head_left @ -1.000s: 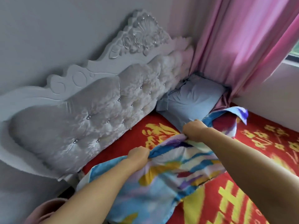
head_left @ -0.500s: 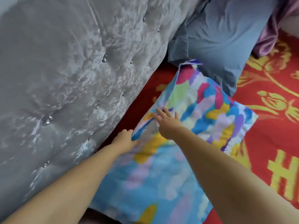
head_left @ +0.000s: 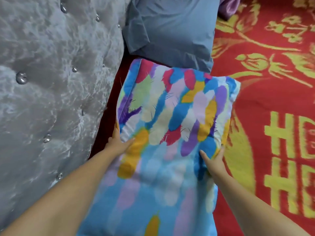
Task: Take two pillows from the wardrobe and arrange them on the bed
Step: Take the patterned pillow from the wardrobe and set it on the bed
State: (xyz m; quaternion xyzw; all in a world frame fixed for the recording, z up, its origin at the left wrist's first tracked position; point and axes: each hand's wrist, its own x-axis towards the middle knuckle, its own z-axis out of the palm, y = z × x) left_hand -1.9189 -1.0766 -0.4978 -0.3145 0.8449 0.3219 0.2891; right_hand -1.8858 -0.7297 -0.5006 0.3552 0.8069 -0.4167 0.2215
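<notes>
A pillow with a bright feather print [head_left: 170, 116] lies flat on the red bed cover [head_left: 272, 116], beside the headboard. Its far end overlaps the near edge of a plain blue-grey pillow [head_left: 170, 26] that lies at the top of the bed. My left hand [head_left: 117, 142] grips the colourful pillow's left edge, thumb on top and fingers under the side. My right hand [head_left: 214, 159] holds its right edge in the same way, thumb pressed on the fabric.
A grey tufted headboard [head_left: 51, 82] with shiny buttons fills the left side. A dark red gap [head_left: 109, 106] runs between it and the pillow. Pink curtain fabric [head_left: 228, 5] shows at the top. The red cover with gold patterns stretches to the right.
The colourful pillow went from bunched in both fists to lying flat by the headboard. My right hand has moved from its middle to its right edge; my left stays on the left edge.
</notes>
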